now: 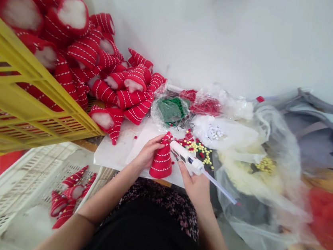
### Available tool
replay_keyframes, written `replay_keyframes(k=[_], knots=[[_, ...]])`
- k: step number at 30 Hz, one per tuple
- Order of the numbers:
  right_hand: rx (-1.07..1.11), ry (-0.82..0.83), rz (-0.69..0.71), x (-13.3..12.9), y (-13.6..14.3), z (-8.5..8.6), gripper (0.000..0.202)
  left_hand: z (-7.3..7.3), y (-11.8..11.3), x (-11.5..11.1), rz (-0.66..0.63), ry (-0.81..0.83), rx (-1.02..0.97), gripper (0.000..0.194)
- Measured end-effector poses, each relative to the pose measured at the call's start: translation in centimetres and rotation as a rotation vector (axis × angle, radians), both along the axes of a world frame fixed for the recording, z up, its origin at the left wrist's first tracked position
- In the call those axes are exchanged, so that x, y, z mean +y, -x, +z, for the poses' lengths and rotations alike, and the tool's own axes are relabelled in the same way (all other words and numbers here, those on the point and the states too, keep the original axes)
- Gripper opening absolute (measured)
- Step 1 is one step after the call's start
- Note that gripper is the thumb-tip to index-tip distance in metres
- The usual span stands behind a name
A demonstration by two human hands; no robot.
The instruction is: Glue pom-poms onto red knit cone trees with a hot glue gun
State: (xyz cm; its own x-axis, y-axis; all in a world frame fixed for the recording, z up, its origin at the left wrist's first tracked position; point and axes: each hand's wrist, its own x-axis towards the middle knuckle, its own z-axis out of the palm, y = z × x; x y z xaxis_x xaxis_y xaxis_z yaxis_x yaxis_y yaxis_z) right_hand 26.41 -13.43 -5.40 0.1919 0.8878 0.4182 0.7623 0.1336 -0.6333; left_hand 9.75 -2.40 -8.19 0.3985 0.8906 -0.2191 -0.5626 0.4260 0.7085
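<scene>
My left hand [148, 153] grips a red cone-shaped stuffed piece [162, 162] wound with white stitched lines, holding it upright near its tip. In my right hand [196, 182] is a white glue gun [185, 156], a glue stick jutting from its back end. The gun's nozzle points at the upper part of the cone; whether it touches is too small to tell. Small red and yellow pompoms [198, 148] lie scattered just beyond the gun on the white work surface [114, 157].
A yellow crate [37, 98] heaped with red striped cones [85, 49] stands at left. Below it, a white basket [41, 191] holds several decorated cones [71, 190]. Bags of green pieces [171, 110] and red pieces [206, 104] line the wall; clear plastic [269, 229] spreads at right.
</scene>
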Motion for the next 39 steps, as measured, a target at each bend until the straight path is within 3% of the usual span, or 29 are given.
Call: replay_keyframes(k=[7, 13, 15, 18, 22, 24, 26, 28, 31, 35, 39], knots=[[-0.051, 0.068, -0.053, -1.3, -2.0, 0.1, 0.048, -0.3, 0.6, 0.5, 0.045, 0.024, 0.024, 0.053], [0.537, 0.557, 0.048, -2.7, -5.4, -1.9, 0.055, -0.3, 1.5, 1.0, 0.088, 0.058, 0.027, 0.048], [0.601, 0.637, 0.022, -3.1, -6.0, -3.0, 0.055, -0.3, 1.8, 1.0, 0.096, 0.06, 0.024, 0.049], [0.299, 0.559, -0.072, -3.3, -6.7, -4.1, 0.055, -0.2, 2.1, 1.2, 0.105, 0.053, 0.025, 0.05], [-0.244, 0.309, -0.245, -2.0, -7.3, -3.8, 0.052, -0.2, 2.3, 1.3, 0.088, 0.063, 0.031, 0.05], [-0.308, 0.218, -0.222, -0.1, -7.3, -3.3, 0.037, -0.1, 2.2, 1.4, 0.084, 0.068, 0.036, 0.05], [-0.315, 0.172, -0.063, 2.5, -7.1, -2.7, 0.023, 0.0, 2.0, 1.4, 0.09, 0.061, 0.047, 0.05], [-0.349, 0.219, 0.106, 5.4, -6.6, -2.4, 0.023, 0.2, 1.8, 1.3, 0.089, 0.047, 0.056, 0.05], [-0.454, 0.382, 0.217, 8.8, -5.5, -2.2, 0.026, 0.4, 1.5, 1.0, 0.06, 0.045, 0.068, 0.053], [-0.52, 0.47, 0.21, 10.5, -4.5, -2.6, 0.018, 0.7, 1.4, 1.0, 0.071, 0.081, 0.083, 0.054], [-0.534, 0.504, 0.171, 10.2, -4.4, -3.2, 0.026, 0.9, 1.2, 1.1, 0.079, 0.093, 0.09, 0.052]])
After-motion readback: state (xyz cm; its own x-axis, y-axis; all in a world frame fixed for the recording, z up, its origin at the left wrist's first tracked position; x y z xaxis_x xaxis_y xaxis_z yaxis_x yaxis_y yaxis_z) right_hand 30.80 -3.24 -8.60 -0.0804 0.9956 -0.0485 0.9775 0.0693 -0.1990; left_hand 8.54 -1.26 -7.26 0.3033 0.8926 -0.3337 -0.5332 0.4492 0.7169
